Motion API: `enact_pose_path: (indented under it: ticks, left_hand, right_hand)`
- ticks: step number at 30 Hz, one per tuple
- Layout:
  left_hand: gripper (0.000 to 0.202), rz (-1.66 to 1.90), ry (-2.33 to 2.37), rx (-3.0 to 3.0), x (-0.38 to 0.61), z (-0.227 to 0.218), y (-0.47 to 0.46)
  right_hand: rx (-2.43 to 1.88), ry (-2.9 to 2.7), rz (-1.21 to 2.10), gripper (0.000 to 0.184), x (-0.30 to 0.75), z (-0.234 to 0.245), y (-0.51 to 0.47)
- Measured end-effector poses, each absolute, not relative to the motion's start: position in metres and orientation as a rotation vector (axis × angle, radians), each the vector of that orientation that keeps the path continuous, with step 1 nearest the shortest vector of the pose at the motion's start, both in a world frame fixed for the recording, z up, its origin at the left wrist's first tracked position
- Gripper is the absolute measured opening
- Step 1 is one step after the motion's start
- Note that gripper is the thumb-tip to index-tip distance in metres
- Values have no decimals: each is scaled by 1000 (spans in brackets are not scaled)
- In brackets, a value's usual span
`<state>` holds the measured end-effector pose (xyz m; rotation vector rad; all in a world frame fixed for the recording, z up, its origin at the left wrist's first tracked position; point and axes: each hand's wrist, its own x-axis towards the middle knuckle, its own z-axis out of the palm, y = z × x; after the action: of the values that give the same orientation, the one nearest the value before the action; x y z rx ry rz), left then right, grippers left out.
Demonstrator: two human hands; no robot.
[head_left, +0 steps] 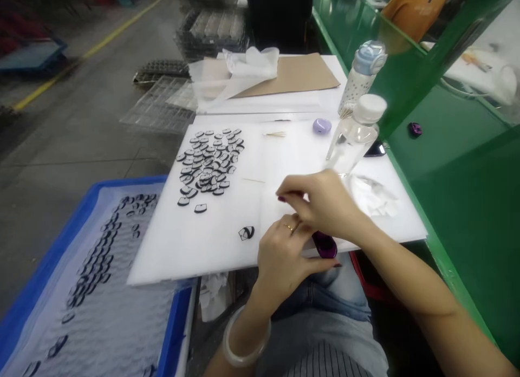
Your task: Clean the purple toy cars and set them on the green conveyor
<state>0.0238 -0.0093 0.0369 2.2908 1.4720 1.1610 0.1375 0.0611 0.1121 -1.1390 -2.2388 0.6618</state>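
Note:
Near the front edge of the white board, my left hand (282, 255) grips a small glossy dark purple part (325, 245) between thumb and fingers. Part of that piece is hidden behind the fingers. My right hand (327, 203) is just above it, fingers curled in a pinch; whatever they hold, if anything, is out of sight. Left of my hands, a couple of small black-edged clear pieces (246, 233) lie together. Farther left is a loose spread of many similar pieces (209, 163). A thin stick (254, 180) lies between this spread and my right hand.
At right stand a clear bottle (353, 136) and a patterned tumbler (359, 76), with crumpled tissue (371, 195) nearby. A lilac case (322, 126) and several sticks (276, 134) lie farther back. Lower left, a blue-rimmed tray (91, 195) holds rows of dark pieces. A green partition (447, 166) borders the right.

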Motion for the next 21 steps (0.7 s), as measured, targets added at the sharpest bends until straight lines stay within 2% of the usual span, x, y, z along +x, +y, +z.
enact_pose_path:
  ticks: [4,7,9,11,12,14,18,21]
  left_hand:
    - [48,1122,1483,2335,22,36,-10]
    - [56,1078,1466,2340,21,37,-11]
    - [63,1062,1408,2336,20,38,-12]
    - [60,1063,1356,2334,21,39,-12]
    - [57,1072,1347,2342,22,39,-11]
    - [49,1075,1360,2366,24,39,-11]
    - [39,1080,1361,2392,27,42,-15]
    - [35,1248,1266,2339,15,44,-25]
  right_hand:
    - [-1371,-2467,682,17,128,110,71]
    - [-1307,-2379,741,29,159,120,51]
    - [-1309,-2257,764,30,193,121,44]
    - [-1535,-1975,598,34,226,110,51]
    - [-1691,-1860,415,32,240,99,59]
    - [-1811,-1770,258,26,257,74,78]
    - [-1788,-1769,204,14,266,37,101]
    - [-1728,-1663,191,16,275,35,105]
